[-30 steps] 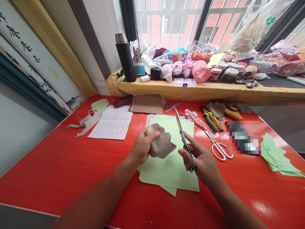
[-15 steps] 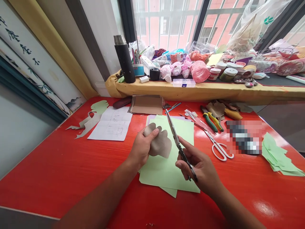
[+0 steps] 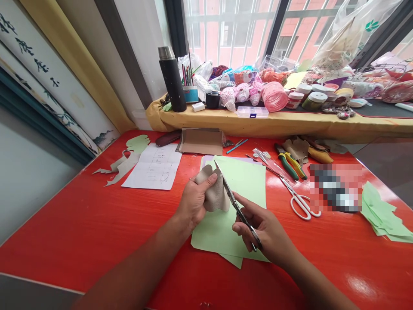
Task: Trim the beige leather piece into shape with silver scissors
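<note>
My left hand [image 3: 193,201] is closed on a piece of grey-brown leather [image 3: 215,192] with a lobed edge, held just above a stack of light green paper sheets [image 3: 238,202] on the red table [image 3: 80,224]. My right hand [image 3: 264,230] grips a pair of metal scissors [image 3: 235,202] by the handles. The blades point up and to the left, and their tips touch the right edge of the leather.
White-handled scissors [image 3: 300,201], green and yellow pliers [image 3: 290,165], a white printed sheet [image 3: 154,171], a cardboard box [image 3: 201,141] and loose green cut-outs [image 3: 383,213] lie on the table. A cluttered window ledge [image 3: 274,122] behind holds a black flask [image 3: 173,79] and jars.
The scissors have swung left, from standing apart over the green paper to meeting the leather's edge. My left hand has turned the leather more upright.
</note>
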Tool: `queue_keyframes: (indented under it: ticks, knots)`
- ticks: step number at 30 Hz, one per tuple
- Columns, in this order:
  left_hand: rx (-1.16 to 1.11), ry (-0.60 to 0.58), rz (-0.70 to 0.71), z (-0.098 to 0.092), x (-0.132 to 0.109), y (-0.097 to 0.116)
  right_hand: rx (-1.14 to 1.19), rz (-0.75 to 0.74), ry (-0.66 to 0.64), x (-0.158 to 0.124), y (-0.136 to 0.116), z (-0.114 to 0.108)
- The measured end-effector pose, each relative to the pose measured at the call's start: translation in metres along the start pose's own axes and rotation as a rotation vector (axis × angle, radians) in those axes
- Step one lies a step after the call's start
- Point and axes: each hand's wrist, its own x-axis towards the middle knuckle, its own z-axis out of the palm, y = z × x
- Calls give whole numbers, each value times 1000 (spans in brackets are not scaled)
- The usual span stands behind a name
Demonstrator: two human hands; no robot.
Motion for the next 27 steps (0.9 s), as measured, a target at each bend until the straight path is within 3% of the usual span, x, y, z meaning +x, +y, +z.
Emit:
queue_keyframes:
  ticks: [16, 27]
  knots:
    - [227, -149, 53, 0, -4, 11, -144, 10, -9, 1, -1, -1]
    - [197, -67, 67, -2, 1, 7, -121, -29, 1, 1, -2, -1]
